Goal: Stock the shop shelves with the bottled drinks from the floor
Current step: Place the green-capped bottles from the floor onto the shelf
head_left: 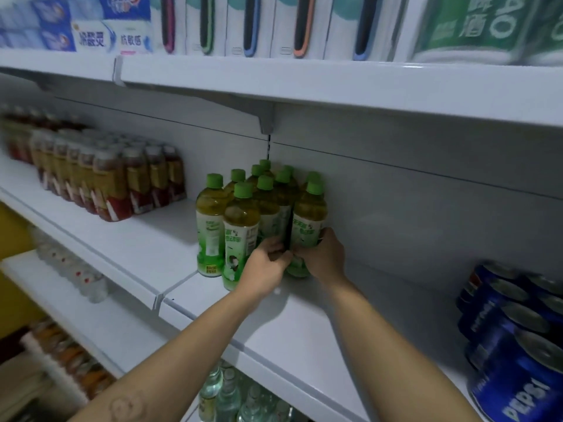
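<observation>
While both hands grip bottles, bare shelf stretches right toward cans.

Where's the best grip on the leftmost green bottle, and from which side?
Wrap the labelled body of the leftmost green bottle from the front-left. It stands upright at the cluster's corner: neighbours crowd its right and back, but bare shelf lies to its left.

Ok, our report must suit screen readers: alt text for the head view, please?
A left hand and right hand grip low on green-capped plastic drink bottles clustered on a white metal shelf; blue Pepsi cans stand further right.
</observation>
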The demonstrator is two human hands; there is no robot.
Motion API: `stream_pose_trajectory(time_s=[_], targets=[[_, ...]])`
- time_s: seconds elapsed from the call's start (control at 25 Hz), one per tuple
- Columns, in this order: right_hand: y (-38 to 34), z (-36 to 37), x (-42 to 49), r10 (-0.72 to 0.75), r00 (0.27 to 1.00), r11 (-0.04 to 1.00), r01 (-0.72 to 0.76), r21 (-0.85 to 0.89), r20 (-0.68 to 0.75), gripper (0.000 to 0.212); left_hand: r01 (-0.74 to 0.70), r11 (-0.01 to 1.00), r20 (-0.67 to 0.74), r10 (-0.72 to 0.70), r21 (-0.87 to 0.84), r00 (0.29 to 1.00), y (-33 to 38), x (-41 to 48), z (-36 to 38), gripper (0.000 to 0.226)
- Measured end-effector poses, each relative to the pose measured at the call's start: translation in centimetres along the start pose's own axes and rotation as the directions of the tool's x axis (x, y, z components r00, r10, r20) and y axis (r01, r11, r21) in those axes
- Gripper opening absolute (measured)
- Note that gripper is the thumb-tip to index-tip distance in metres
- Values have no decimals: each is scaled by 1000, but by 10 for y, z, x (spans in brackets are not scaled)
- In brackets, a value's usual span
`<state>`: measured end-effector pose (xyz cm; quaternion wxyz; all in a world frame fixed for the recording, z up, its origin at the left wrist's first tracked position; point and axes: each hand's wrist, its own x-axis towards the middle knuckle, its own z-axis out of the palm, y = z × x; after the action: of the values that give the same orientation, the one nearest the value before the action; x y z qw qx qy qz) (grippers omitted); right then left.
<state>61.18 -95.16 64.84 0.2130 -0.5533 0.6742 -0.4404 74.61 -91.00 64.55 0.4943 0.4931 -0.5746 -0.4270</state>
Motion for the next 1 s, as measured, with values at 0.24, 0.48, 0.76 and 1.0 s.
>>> stream_pose_trajectory(time_s=[0.24,0.48,0.76,1.0], targets=[[-1,19,26,56,998,998,-56,-6,-11,49,-25,998,57,21,56,998,-4,5,-1,53],[-2,28,25,98,994,995,-99,-14,-51,48,-80,988,116,65,135,991,-16,6,-13,57],[-7,31,10,168,986,986,-168,19,17,79,-112,990,233,90,83,968,-20,-6,-32,57],[-18,22,-47,239,960,959,-209,191,-145,89,-132,991,342,117,20,932,-19,-17,-49,53]])
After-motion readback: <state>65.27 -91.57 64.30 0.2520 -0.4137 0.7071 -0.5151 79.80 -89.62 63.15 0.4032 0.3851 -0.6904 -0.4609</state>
